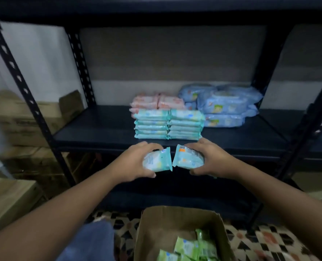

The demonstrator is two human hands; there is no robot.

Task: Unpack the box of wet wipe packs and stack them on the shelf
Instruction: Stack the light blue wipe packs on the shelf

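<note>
In front of the shelf, two hands are each holding one teal pack: left hand curling round the left pack, right hand round the right pack, inner ends nearly touching. Two teal stacks of five are sitting just behind; the box is holding green packs.

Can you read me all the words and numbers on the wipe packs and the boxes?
None can be read.
Teal pack in the left hand: small blue mark, too blurred to read.
Teal pack in the right hand: orange patch and tiny print, too blurred.
Teal stacks, pink packs and blue packs on the shelf: pictures only, print too small.
Green packs in the cardboard box: print blurred.
</note>
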